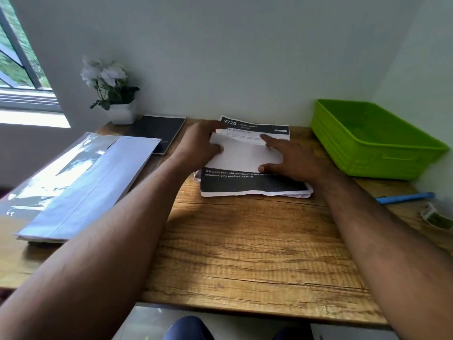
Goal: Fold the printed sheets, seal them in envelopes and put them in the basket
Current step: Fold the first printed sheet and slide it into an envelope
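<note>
A stack of printed sheets with black bands lies at the back middle of the wooden desk. On top of it is a folded white sheet, blank side up. My left hand grips its left edge, thumb in front and fingers over the top corner. My right hand presses on its right side with fingers spread. White envelopes lie in a pile at the left, partly in a clear plastic sleeve. The green basket stands at the back right with nothing visible inside.
A white pot of white flowers and a black notebook sit at the back left by the window. A blue pen and a tape roll lie at the right edge. White walls close the back and right.
</note>
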Demonstrator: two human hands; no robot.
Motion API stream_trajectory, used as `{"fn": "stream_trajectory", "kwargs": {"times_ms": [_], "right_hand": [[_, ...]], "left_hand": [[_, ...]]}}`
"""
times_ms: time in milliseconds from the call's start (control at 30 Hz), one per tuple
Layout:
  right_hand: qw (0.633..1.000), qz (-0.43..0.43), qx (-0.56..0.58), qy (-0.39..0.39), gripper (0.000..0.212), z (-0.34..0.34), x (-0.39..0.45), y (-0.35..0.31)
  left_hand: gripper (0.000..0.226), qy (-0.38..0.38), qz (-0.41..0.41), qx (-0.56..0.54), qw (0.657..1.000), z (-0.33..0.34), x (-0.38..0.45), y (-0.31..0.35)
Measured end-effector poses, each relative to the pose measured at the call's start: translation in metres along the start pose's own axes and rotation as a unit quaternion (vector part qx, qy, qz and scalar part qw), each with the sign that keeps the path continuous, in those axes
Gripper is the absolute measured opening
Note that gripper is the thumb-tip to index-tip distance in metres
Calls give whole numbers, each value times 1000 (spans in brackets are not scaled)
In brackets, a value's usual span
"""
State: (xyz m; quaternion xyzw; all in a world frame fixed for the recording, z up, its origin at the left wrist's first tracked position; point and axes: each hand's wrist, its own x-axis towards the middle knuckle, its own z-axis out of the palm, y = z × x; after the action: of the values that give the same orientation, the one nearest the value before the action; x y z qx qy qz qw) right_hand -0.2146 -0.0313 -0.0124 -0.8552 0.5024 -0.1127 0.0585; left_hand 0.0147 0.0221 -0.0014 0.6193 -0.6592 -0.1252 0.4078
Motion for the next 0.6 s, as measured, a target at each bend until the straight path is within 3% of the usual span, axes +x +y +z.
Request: {"fn": "stream_trajectory", "kwargs": {"times_ms": [67,133,200,267,367,467,600], "right_hand": [[997,-23,-22,66,92,-5,-2,0],[988,-41,-30,147,86,-7,-2,0],[968,-57,-59,238,61,-7,-1,-2],[950,-85,-104,282,32,-9,-1,-5],[976,-111,-89,164,20,-3,-2,-7],[996,-70,49,17,20,4,-2,-6],[996,-19,79,-39,33,3,-4,-9]], "left_hand": [[45,35,21,-97,994,-1,-1,3],[36,51,34,-168,984,-4,-3,6],[29,67,47,-176,981,-7,-3,7],[29,83,58,-110,989,-6,-3,3],[35,16,23,23,999,-3,-7,3],[37,-106,-48,123,986,3,-10,7],[27,-96,-48,150,983,14,-9,13]]}}
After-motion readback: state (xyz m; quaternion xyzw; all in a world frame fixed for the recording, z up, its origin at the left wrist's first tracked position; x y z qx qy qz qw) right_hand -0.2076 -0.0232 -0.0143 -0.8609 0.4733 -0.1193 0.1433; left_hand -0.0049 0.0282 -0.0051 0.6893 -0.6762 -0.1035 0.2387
